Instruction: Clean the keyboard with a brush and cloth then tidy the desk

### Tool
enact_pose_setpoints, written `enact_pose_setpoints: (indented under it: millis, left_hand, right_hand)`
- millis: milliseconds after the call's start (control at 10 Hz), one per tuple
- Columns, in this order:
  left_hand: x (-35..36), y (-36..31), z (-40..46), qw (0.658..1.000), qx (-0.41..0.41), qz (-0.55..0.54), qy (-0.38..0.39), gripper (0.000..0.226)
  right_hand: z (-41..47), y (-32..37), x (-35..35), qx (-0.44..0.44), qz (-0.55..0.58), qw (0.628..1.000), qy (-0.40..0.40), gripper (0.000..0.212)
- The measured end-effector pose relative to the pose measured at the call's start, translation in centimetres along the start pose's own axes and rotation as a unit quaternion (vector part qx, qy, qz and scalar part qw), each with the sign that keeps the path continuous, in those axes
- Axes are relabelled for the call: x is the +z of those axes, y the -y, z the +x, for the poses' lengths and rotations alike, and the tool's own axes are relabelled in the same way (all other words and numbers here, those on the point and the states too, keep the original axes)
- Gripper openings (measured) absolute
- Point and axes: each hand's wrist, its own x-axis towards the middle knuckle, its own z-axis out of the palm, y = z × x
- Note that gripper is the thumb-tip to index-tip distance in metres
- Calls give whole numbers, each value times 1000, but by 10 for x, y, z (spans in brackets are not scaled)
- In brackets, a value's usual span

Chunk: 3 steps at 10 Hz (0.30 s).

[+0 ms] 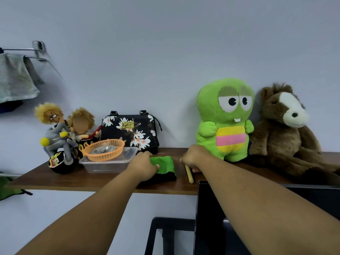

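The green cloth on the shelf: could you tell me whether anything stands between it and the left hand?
Nothing visible does. The left hand already rests on the green cloth, fingers on its near left edge. The clear plastic container sits just left of the hand, not in the way.

Soft, even indoor light, faint shadows on the wall (165, 52), wide-angle bowing at edges.

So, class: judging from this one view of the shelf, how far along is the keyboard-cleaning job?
Done: cannot tell; no keyboard is in view. In hand: the left hand rests on the green cloth and the right hand grips the wooden brush handle, both on the shelf. Whether they're being fetched or put away isn't clear.
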Motion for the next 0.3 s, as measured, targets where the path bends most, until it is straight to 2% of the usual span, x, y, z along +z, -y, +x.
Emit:
enact_pose_setpoints:
  millis: [100, 200, 300]
  left_hand:
    - [-2, -3, -5, 1000, 9, 11, 11, 56]
    - [-10, -15, -19, 1000, 15, 7, 19, 56]
    - [-21, -39, -35, 1000, 19, -3, -11, 59]
  right_hand:
    - [-5, -2, -8, -23, 49, 999, -6, 31]
    - [-20, -8, -28, -53, 51, 997, -20, 37]
    - [-41, -22, -55, -87, 61, 994, -37, 36]
